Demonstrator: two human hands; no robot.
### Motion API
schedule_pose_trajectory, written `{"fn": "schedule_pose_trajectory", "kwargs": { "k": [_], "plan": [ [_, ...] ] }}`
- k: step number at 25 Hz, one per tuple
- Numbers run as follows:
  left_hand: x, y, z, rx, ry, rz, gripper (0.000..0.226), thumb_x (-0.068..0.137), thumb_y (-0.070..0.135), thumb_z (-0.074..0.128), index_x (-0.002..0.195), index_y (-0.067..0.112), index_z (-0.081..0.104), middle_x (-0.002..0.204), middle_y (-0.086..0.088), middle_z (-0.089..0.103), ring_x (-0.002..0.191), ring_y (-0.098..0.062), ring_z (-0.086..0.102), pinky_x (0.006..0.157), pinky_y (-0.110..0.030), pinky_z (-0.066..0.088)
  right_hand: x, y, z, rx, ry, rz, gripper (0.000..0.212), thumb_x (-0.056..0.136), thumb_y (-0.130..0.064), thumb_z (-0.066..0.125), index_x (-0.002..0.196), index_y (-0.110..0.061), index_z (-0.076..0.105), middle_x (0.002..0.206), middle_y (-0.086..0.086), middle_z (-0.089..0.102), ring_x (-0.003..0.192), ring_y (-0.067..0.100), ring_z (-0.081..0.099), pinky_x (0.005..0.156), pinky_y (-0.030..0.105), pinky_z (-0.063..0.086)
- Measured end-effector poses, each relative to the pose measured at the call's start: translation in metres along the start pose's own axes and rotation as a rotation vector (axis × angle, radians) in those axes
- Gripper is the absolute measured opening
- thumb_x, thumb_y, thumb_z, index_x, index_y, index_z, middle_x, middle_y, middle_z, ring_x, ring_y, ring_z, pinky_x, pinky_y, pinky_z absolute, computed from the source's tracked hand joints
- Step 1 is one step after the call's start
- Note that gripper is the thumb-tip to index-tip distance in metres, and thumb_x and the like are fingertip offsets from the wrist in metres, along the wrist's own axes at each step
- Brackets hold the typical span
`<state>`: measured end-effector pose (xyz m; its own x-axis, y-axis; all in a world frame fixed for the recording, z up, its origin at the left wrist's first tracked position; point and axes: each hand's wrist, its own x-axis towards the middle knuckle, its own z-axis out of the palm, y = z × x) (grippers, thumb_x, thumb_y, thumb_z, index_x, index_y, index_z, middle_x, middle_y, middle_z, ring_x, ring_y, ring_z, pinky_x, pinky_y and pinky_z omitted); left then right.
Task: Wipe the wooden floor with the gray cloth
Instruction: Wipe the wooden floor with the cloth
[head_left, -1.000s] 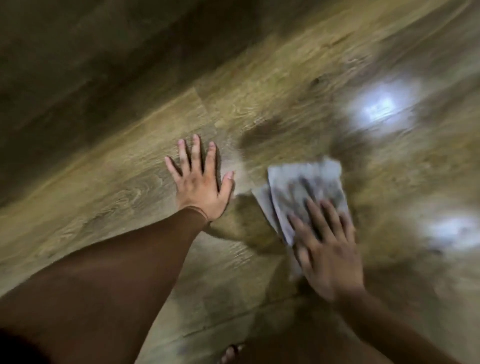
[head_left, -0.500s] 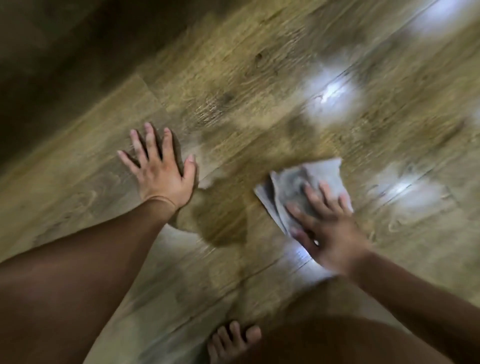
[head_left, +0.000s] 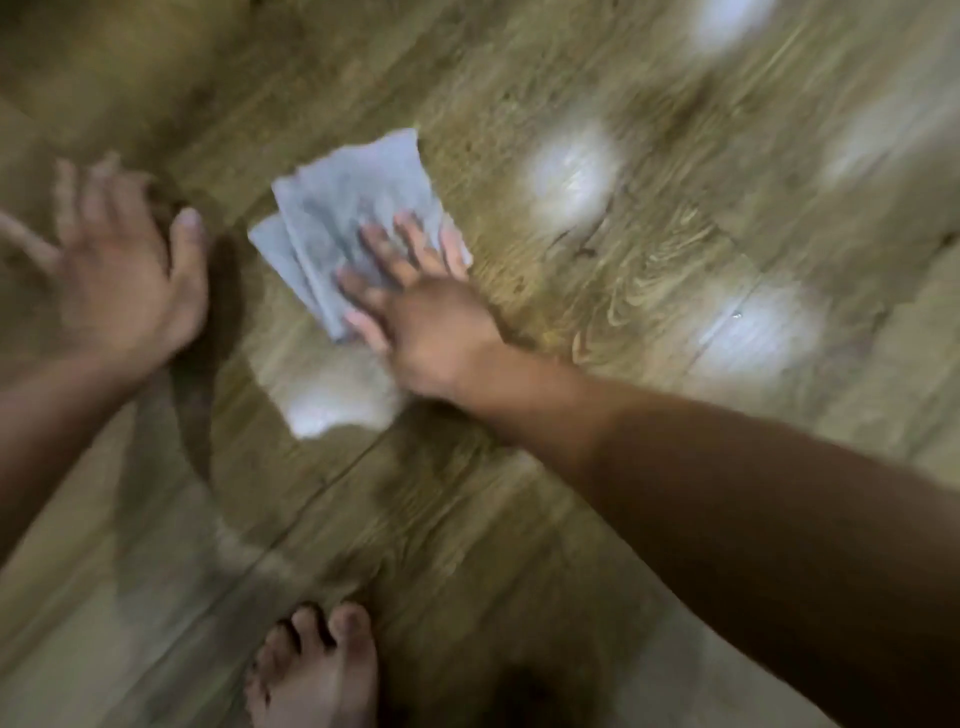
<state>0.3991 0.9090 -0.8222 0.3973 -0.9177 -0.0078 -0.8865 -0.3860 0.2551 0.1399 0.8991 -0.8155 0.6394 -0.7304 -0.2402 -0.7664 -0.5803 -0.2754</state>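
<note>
A folded gray cloth (head_left: 345, 208) lies flat on the wooden floor (head_left: 649, 270) in the upper middle of the view. My right hand (head_left: 415, 312) presses down on the cloth's near right part with fingers spread, covering that corner. My left hand (head_left: 124, 270) is flat on the bare planks to the left of the cloth, fingers spread and blurred, holding nothing. A dark shadow falls on the floor between the two hands.
A bare foot (head_left: 317, 670) stands on the planks at the bottom middle. Bright light reflections (head_left: 569, 171) shine on the floor to the right of the cloth. Plank seams run diagonally across the view.
The view has shifted right and down, so both hands and the cloth sit further left in frame. The right hand and cloth have slid nearer the left hand. More of the foot shows.
</note>
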Motion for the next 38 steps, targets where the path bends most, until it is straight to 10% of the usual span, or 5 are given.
{"fn": "schedule_pose_trajectory", "kwargs": {
  "k": [6,17,26,33,38],
  "plan": [
    [-0.1,0.15,0.029,-0.167,-0.148,0.707,0.052,0.099,0.04,0.034,0.13,0.003,0.056,0.151,-0.016,0.046,0.149,-0.037,0.025,0.112,-0.073,-0.006,-0.179,0.086,0.015,0.038,-0.045,-0.398,0.04,0.097,-0.037,0.049,0.135,-0.026,0.059,0.15,0.008,0.044,0.143,0.036,0.032,0.113,0.057,0.031],
    [-0.107,0.17,0.05,0.144,-0.274,0.737,0.067,0.098,0.054,0.028,0.146,0.01,0.044,0.162,-0.012,0.029,0.153,-0.034,0.013,0.119,-0.067,0.004,-0.036,0.287,-0.084,0.135,0.188,0.795,0.054,0.096,-0.033,0.04,0.149,-0.035,0.032,0.163,0.007,0.017,0.148,0.037,0.015,0.121,0.051,0.012],
    [-0.11,0.168,0.045,-0.021,-0.222,0.739,0.059,0.096,0.043,0.034,0.131,0.003,0.06,0.154,-0.018,0.042,0.149,-0.04,0.026,0.118,-0.067,0.012,-0.17,0.156,-0.013,-0.053,-0.165,-0.309,0.056,0.09,-0.047,0.035,0.145,-0.038,0.042,0.159,-0.002,0.03,0.148,0.032,0.022,0.118,0.053,0.016],
    [-0.109,0.165,0.049,-0.019,-0.223,0.73,0.059,0.098,0.046,0.033,0.135,0.007,0.057,0.155,-0.015,0.04,0.151,-0.036,0.021,0.12,-0.064,0.009,-0.145,0.347,-0.099,0.126,0.262,0.768,0.054,0.092,-0.033,0.05,0.145,-0.035,0.042,0.149,0.007,0.047,0.134,0.028,0.046,0.108,0.028,0.033],
    [-0.109,0.161,0.054,-0.005,-0.211,0.746,0.057,0.098,0.047,0.034,0.136,0.01,0.056,0.156,-0.014,0.039,0.151,-0.036,0.02,0.12,-0.065,0.009,-0.116,0.339,-0.083,-0.077,0.105,0.777,0.057,0.098,-0.051,0.027,0.152,-0.031,0.022,0.162,0.015,0.014,0.149,0.036,0.012,0.119,0.053,0.016]
  ]
}}
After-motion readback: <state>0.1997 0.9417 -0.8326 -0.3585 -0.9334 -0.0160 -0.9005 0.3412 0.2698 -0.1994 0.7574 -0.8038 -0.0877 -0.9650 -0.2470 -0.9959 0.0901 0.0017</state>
